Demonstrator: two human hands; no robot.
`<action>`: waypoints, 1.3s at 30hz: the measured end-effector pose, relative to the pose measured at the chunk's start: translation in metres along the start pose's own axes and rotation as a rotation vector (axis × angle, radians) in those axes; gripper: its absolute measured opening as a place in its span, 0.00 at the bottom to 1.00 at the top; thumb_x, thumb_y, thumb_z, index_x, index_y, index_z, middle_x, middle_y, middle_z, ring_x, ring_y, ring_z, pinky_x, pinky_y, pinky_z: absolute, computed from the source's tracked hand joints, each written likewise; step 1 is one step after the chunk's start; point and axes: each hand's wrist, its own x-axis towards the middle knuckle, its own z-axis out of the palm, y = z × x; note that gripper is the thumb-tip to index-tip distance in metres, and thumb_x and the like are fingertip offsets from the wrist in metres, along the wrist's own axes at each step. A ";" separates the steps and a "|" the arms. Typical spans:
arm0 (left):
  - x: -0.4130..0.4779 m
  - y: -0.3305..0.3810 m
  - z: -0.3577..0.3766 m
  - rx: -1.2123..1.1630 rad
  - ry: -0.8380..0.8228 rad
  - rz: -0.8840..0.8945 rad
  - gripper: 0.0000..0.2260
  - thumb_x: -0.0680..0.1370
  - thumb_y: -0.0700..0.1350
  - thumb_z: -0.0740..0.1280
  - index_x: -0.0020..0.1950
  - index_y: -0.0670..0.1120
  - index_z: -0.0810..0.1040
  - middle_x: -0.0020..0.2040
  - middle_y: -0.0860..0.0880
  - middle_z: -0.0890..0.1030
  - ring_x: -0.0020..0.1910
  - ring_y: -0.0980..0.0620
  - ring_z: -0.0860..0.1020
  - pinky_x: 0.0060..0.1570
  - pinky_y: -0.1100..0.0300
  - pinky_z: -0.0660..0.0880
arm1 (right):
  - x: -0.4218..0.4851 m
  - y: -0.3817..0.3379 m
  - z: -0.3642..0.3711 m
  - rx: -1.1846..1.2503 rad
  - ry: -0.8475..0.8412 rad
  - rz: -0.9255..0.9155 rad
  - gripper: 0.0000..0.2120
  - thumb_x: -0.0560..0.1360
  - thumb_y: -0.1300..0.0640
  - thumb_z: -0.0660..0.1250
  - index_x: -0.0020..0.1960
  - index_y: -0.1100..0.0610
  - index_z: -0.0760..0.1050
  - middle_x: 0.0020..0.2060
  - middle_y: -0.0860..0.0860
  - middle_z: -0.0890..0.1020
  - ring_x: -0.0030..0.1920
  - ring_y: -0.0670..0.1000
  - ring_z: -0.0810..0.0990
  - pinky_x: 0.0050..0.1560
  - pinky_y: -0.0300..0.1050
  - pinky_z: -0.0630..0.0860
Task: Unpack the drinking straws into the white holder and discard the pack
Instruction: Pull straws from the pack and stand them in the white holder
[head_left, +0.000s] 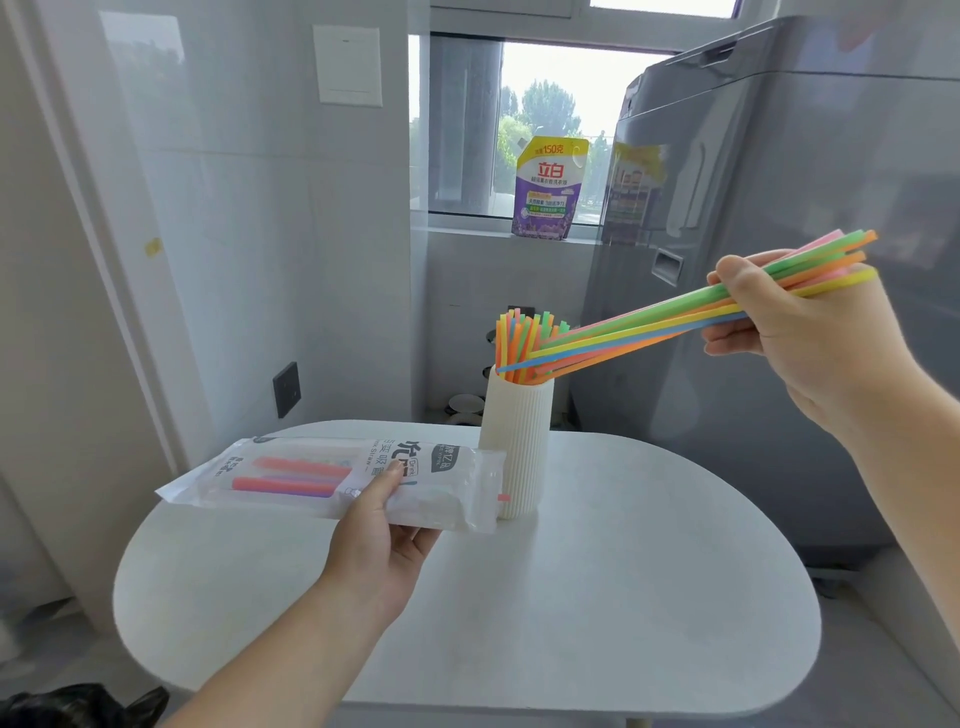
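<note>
Gripping the light, bendy straws (649, 325) far from the white holder (519, 441), your right hand (795, 332) should shift nearer it; your left hand (379, 540) pinches the flimsy pack (291, 473).

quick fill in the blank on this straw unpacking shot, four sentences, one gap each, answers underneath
The ribbed holder stands ____ on the table.
The holder's colour is ____.
The right hand holds a bundle, its far ends at the holder's mouth, of colourful drinking ____.
The left hand grips the pack, made of clear ____.
Missing words: upright; white; straws; plastic
</note>
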 end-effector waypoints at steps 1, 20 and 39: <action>0.000 0.000 0.000 0.001 0.001 0.001 0.09 0.80 0.40 0.69 0.60 0.46 0.80 0.54 0.44 0.88 0.42 0.49 0.88 0.35 0.56 0.85 | 0.000 0.000 0.000 -0.005 0.001 0.000 0.06 0.77 0.55 0.70 0.42 0.54 0.82 0.34 0.53 0.85 0.30 0.55 0.85 0.32 0.45 0.83; -0.001 0.004 -0.002 0.012 -0.011 0.022 0.13 0.80 0.40 0.69 0.64 0.47 0.79 0.50 0.45 0.89 0.44 0.48 0.88 0.35 0.55 0.85 | 0.003 0.014 0.006 -0.021 0.109 0.123 0.13 0.76 0.52 0.71 0.53 0.61 0.81 0.36 0.54 0.85 0.31 0.54 0.86 0.35 0.50 0.85; -0.002 0.005 -0.003 0.031 -0.022 0.016 0.14 0.80 0.40 0.69 0.67 0.45 0.79 0.52 0.45 0.88 0.41 0.50 0.88 0.32 0.56 0.83 | 0.003 -0.007 0.019 -0.175 0.006 0.041 0.08 0.77 0.52 0.70 0.48 0.57 0.81 0.35 0.56 0.86 0.29 0.54 0.85 0.33 0.49 0.85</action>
